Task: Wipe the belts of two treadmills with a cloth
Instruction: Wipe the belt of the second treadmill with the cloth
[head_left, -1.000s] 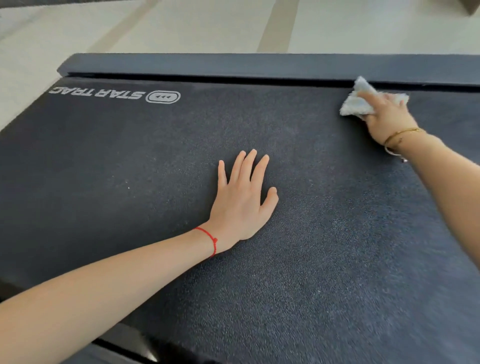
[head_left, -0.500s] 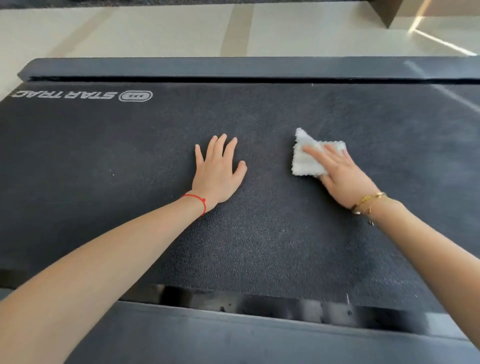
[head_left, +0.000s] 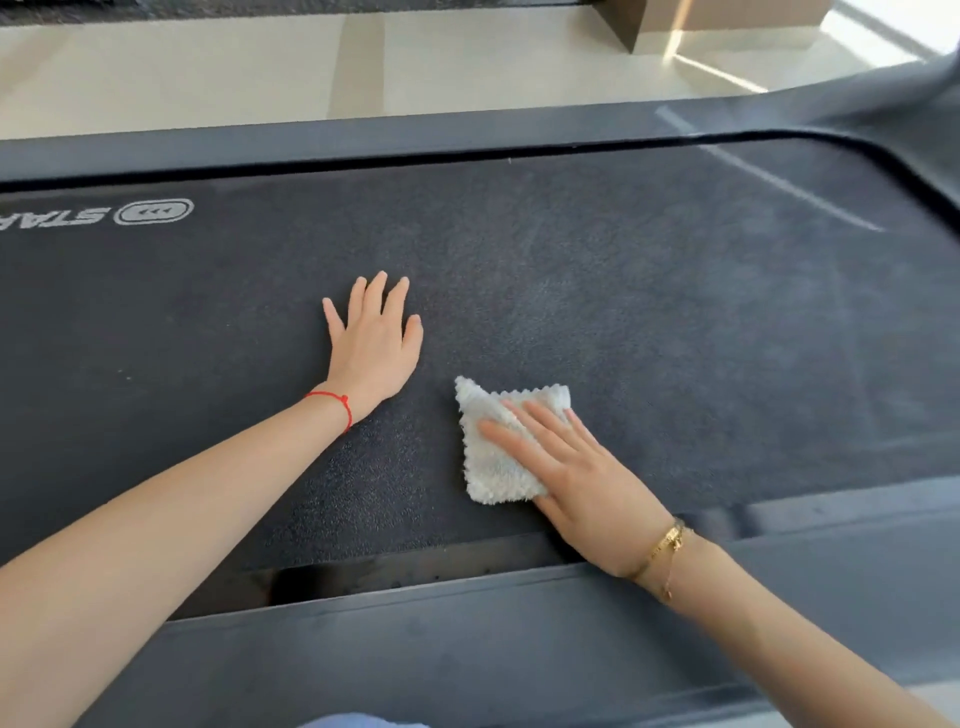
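A dark textured treadmill belt (head_left: 649, 322) fills most of the head view, with a white logo at its far left. A folded white fluffy cloth (head_left: 493, 457) lies on the belt near its front edge. My right hand (head_left: 576, 467), with a gold bracelet, presses flat on the cloth with straight fingers. My left hand (head_left: 375, 343), with a red string at the wrist, rests flat on the belt just left of the cloth, fingers spread.
Grey side rails run along the belt's far edge (head_left: 363, 140) and near edge (head_left: 467, 639). The frame curves up at the far right (head_left: 914, 104). Pale tiled floor (head_left: 208, 67) lies beyond the treadmill, with a dark block at the top right.
My right hand has dragged the cloth from the far right edge of the belt across to the near edge. My left hand stays flat on the belt.
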